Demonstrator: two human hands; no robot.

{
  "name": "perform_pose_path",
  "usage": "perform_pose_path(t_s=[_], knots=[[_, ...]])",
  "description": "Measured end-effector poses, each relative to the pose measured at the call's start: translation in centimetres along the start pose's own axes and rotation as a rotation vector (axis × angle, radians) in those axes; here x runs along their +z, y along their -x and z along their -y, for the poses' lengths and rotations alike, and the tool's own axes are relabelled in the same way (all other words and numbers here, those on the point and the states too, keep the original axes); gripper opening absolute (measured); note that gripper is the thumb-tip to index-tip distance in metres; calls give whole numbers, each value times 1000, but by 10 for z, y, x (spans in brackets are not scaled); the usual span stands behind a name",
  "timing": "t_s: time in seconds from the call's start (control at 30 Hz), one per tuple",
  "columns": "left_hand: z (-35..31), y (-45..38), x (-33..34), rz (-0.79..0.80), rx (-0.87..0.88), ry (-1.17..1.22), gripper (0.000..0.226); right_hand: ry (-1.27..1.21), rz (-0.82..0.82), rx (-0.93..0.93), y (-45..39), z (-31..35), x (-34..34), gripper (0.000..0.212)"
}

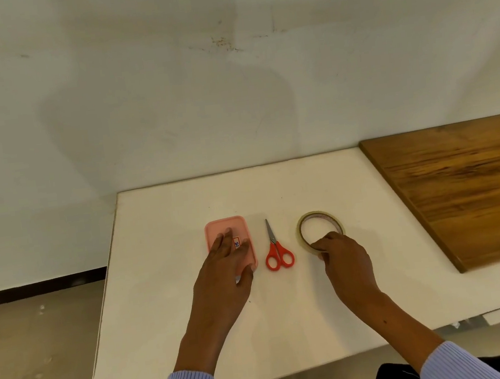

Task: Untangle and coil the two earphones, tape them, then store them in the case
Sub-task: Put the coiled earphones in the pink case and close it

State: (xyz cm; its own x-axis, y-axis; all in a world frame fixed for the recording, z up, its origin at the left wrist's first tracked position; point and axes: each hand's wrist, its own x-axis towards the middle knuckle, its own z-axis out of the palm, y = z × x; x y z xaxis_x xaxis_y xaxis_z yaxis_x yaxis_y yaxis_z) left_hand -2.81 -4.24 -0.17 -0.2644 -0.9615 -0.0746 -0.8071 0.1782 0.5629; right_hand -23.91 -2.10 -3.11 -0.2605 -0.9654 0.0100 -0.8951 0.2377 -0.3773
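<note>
Left hand [229, 262] lies flat, fingers straight, on the pink case [227, 225]; right hand [343, 252] pinches the tape roll [303, 221], right of the scissors [277, 253]. Earphones unseen, presumably inside; steady the case while opening.

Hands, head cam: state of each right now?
Left hand: open, fingers straight, resting on the pink case.
Right hand: fingers curled, gripping the near rim of the tape roll.
</note>
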Motion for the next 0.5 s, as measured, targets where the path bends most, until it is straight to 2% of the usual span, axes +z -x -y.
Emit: perform_pose_path(t_s=[0.23, 0.5], knots=[[1, 0, 0, 0, 1, 4, 46, -57, -3, 10, -2, 1, 0, 32], [3, -2, 2, 0, 4, -15, 48, -15, -7, -11, -3, 1, 2, 22]])
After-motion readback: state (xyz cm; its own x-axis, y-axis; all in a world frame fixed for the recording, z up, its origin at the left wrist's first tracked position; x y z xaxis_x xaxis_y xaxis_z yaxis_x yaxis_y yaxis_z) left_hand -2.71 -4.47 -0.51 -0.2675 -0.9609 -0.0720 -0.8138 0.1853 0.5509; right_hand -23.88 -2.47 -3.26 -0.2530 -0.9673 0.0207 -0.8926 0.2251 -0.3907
